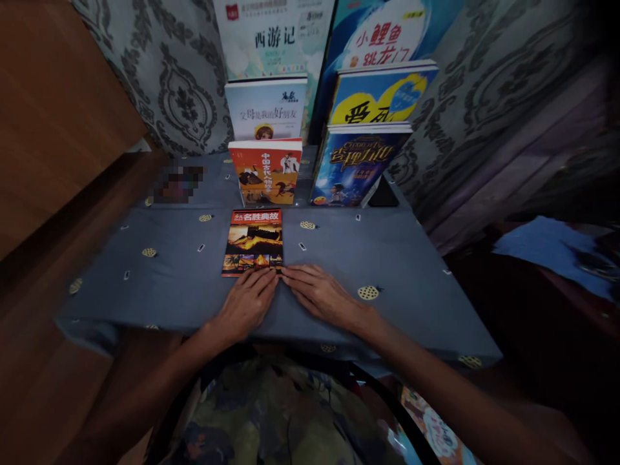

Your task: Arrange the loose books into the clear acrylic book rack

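Observation:
A book with a red border and a picture of a lit-up wall (254,237) lies flat on the cloth-covered table. Over its lower edge rests my left hand (249,297), fingers stretched out and fingertips on the cover. My right hand (322,294) lies just to the right, its fingers extended together and the tips touching the book's lower right corner. Neither hand visibly lifts the book. Right behind it stands an orange book with horses and figures (268,174).
A white-blue book (266,106) and a tall pale green book (274,42) stand behind the orange one. To the right stand a dark blue book (358,171), a yellow-blue book (382,93) and a teal book (382,32). A dark flat object (384,194) lies beside them.

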`<state>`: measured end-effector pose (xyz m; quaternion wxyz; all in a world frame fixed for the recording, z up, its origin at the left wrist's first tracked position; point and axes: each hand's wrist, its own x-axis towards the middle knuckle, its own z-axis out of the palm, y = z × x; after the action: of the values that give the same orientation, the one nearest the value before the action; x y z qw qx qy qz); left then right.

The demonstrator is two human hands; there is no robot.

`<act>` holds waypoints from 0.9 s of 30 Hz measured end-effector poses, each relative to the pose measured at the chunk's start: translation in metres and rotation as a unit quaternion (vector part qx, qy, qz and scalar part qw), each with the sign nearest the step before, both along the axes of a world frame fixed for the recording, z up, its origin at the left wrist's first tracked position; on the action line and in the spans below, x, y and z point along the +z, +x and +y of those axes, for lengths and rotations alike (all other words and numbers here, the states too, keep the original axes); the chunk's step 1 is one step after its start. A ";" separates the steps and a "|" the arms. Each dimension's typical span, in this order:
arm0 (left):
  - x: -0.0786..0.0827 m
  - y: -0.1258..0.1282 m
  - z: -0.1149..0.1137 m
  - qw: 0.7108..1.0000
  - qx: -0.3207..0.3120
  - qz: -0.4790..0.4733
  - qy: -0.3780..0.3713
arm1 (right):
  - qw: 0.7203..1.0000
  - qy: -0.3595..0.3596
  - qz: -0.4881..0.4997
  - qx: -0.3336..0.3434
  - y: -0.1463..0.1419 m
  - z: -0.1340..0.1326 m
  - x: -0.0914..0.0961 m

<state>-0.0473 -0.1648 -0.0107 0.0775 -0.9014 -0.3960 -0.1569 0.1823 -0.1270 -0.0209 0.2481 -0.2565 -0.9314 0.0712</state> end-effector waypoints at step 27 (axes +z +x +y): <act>0.001 -0.058 -0.024 0.989 0.133 -0.065 -0.022 | 0.997 -0.070 0.000 -0.032 0.002 -0.002 -0.007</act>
<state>-0.1057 -0.1893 -0.0093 0.0525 -0.8299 -0.5202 -0.1947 0.1840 -0.1288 -0.0277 0.2313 -0.3025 -0.9158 0.1278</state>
